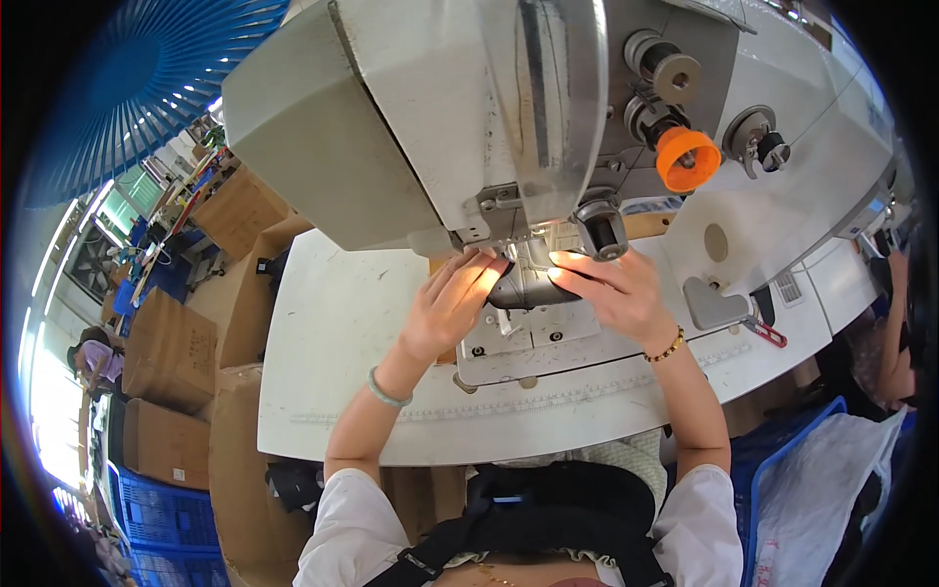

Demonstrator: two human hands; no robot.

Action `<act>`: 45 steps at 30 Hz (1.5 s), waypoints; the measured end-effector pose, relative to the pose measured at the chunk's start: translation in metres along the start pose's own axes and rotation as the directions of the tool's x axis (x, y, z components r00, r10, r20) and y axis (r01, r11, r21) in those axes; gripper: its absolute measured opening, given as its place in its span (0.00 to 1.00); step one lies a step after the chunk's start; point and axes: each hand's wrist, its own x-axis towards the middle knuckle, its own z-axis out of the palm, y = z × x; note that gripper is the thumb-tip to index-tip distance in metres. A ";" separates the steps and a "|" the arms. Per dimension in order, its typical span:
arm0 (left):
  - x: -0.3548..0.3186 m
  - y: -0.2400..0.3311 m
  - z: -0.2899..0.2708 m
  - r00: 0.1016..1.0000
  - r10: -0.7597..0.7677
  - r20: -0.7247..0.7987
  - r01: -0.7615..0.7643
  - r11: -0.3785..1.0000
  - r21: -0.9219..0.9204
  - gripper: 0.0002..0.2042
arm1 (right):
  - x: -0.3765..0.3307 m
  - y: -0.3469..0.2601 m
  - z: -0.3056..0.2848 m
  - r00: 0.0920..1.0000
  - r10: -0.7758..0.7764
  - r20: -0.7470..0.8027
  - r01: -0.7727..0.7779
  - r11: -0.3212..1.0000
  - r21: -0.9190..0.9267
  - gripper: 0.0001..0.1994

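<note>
A dark, glossy piece of material (533, 291) lies under the head of a large grey sewing machine (421, 117), lit by a small lamp. My left hand (445, 305) grips its left edge, fingertips bent and pressed down close to the needle area. From the other side my right hand (618, 298) holds the right edge between thumb and fingers. The needle and presser parts are partly hidden by the hands and the clear guard (548, 98). Just in front of the piece is the metal bed plate (533, 344).
A ruler strip (528, 391) runs along the white table (323, 333). On the right lie a red-handled cutter (765, 331) and a grey pad (712, 305). Cardboard boxes (168, 342) and blue crates (166, 514) stand left; a blue fan (137, 73) is upper left. Other people are at both sides.
</note>
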 end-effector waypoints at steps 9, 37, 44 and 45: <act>0.001 0.001 -0.002 1.000 0.011 -0.010 -0.012 0.999 -0.038 0.17 | -0.004 -0.002 0.004 1.000 -0.010 -0.023 0.009 1.000 -0.012 0.15; 0.000 0.004 -0.008 0.999 0.051 -0.019 -0.053 0.993 -0.103 0.14 | -0.010 -0.002 -0.003 0.999 -0.009 0.043 0.009 1.000 0.011 0.16; 0.000 0.004 -0.010 0.999 0.042 -0.011 -0.043 0.992 -0.116 0.16 | -0.011 -0.003 -0.002 0.999 -0.014 0.050 0.013 1.000 0.022 0.11; -0.001 0.004 -0.010 0.999 0.037 -0.008 -0.037 0.993 -0.113 0.16 | -0.011 -0.004 -0.002 0.998 -0.019 0.052 0.018 1.000 0.011 0.11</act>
